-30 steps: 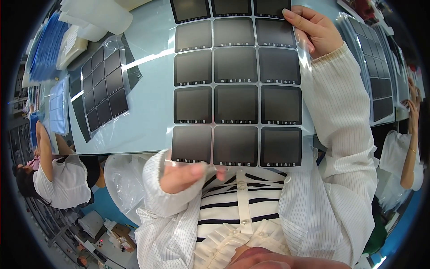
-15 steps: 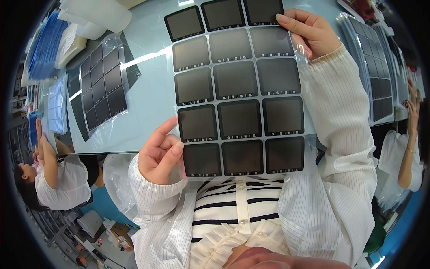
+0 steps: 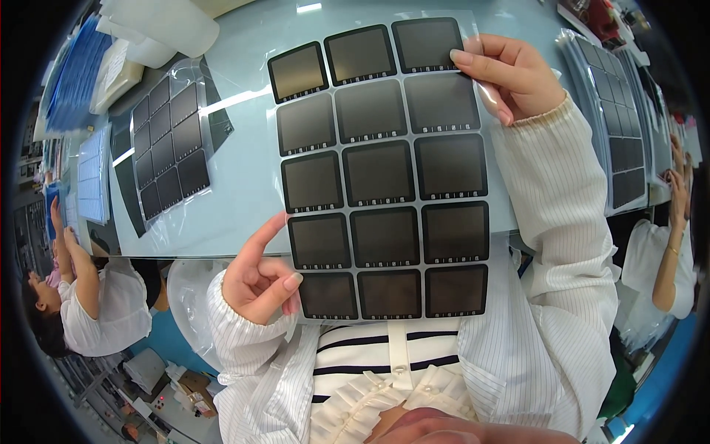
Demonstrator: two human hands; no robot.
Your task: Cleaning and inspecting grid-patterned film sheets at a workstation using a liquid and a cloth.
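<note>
Black panels, five rows of three, fill a clear sheet held slightly askew above the near edge of the pale blue surface. The right hand's grip pinches its upper right edge, thumb in front. The left hand's grip clasps its lower left edge, forefinger extended. A smaller panel sheet lies farther left.

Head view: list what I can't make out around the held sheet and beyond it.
Back of the dark-panelled sheet: head view, faces away from the camera.
Table directly behind it: head view, covered by the sheet.
Some fingertips of the left hand: head view, behind the sheet's edge.
Sheet count in the stack at right: head view, edges too small.
Co-worker at right: head view, cut off by the dark rim.
</note>
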